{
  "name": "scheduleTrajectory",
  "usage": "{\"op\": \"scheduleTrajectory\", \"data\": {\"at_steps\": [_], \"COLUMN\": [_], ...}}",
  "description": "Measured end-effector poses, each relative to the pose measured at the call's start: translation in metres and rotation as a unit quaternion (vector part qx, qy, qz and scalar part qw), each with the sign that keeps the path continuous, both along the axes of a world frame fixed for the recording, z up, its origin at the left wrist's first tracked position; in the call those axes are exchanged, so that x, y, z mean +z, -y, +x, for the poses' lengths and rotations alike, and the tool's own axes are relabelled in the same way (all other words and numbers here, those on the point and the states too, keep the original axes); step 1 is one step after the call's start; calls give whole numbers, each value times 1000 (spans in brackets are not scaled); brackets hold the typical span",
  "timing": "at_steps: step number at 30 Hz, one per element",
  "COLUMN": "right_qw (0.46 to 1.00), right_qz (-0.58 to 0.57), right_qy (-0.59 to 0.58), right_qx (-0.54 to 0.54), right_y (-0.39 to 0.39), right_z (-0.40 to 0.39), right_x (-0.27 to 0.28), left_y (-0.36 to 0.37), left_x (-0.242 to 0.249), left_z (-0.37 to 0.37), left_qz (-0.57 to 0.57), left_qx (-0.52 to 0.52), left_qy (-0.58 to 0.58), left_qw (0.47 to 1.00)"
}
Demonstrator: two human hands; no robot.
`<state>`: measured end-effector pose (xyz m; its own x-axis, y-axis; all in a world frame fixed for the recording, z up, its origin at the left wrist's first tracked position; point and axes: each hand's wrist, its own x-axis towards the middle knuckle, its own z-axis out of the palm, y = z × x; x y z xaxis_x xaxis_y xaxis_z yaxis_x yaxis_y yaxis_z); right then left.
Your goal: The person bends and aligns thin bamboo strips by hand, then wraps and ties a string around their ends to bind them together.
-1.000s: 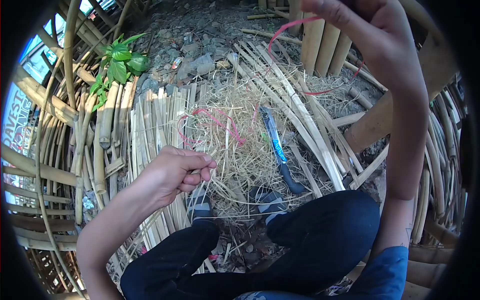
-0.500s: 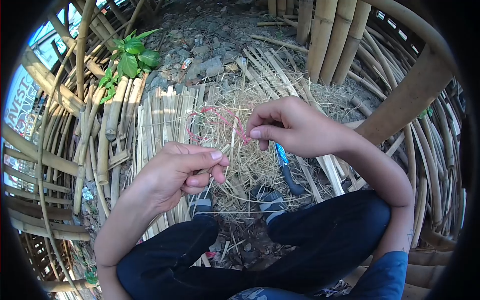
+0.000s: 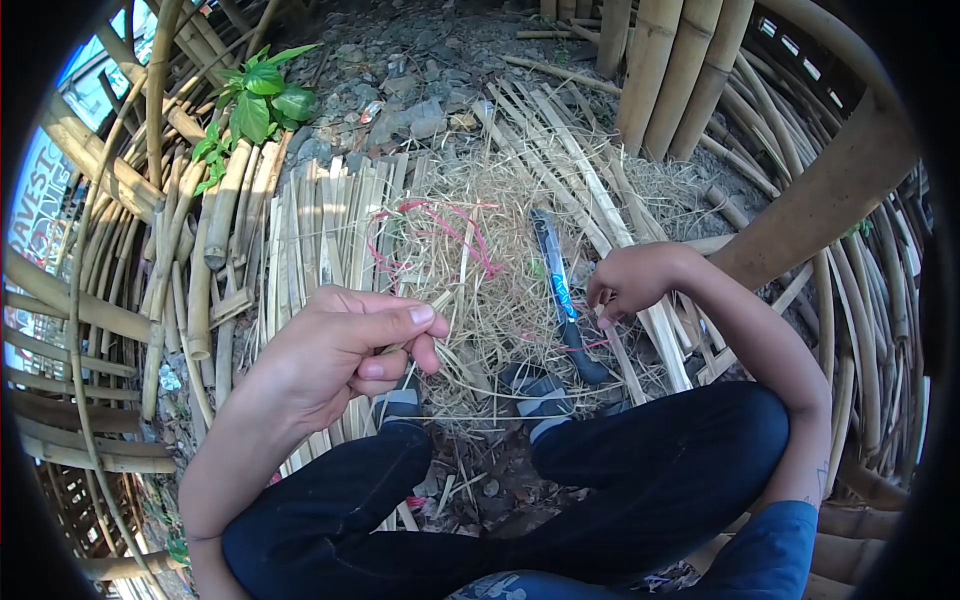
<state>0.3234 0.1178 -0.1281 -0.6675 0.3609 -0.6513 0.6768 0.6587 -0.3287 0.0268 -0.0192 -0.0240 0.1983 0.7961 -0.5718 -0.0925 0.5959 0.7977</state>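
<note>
Thin split bamboo strips [image 3: 440, 305] are pinched between the thumb and fingers of my left hand [image 3: 350, 340], held above the straw-like shavings. My right hand [image 3: 637, 283] is lower and farther right, its fingers curled together near the top end of a flat bamboo slat [image 3: 622, 355]. What those fingers hold, if anything, is hidden. Between the hands lies a long tool with a dark handle and a blue-marked section [image 3: 560, 295]. Loops of pink string [image 3: 480, 240] rest on the shavings, and a short pinkish line shows below my right hand.
Split slats [image 3: 330, 225] lie in rows at the left, with more slats [image 3: 570, 150] toward the back right. Upright bamboo poles [image 3: 670, 80] and a thick slanted pole [image 3: 820, 190] stand at right. Stacked bamboo, a green plant [image 3: 262, 100] and stony ground [image 3: 400, 70] surround the shavings.
My right hand has moved right and down, away from the pink string loops, uncovering the dark-handled tool. My left hand stays nearly in place, still pinching the strips.
</note>
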Motion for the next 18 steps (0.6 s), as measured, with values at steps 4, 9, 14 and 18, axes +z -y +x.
{"op": "scheduleTrajectory", "data": {"at_steps": [4, 9, 14, 18], "right_qw": [968, 911, 919, 929], "right_qz": [89, 86, 191, 202], "right_qy": [-170, -283, -229, -184], "right_qx": [-161, -286, -258, -248], "right_y": [-25, -35, -30, -38], "right_z": [13, -12, -61, -75], "right_x": [-31, -109, -159, -172], "left_y": [-5, -12, -17, -19], "left_x": [-1, -5, -7, -9], "left_z": [0, 2, 5, 4], "left_qz": [1, -10, -31, -47], "left_qx": [5, 14, 21, 34], "left_qy": [-4, -6, -19, -21], "left_qw": [1000, 1000, 999, 998]}}
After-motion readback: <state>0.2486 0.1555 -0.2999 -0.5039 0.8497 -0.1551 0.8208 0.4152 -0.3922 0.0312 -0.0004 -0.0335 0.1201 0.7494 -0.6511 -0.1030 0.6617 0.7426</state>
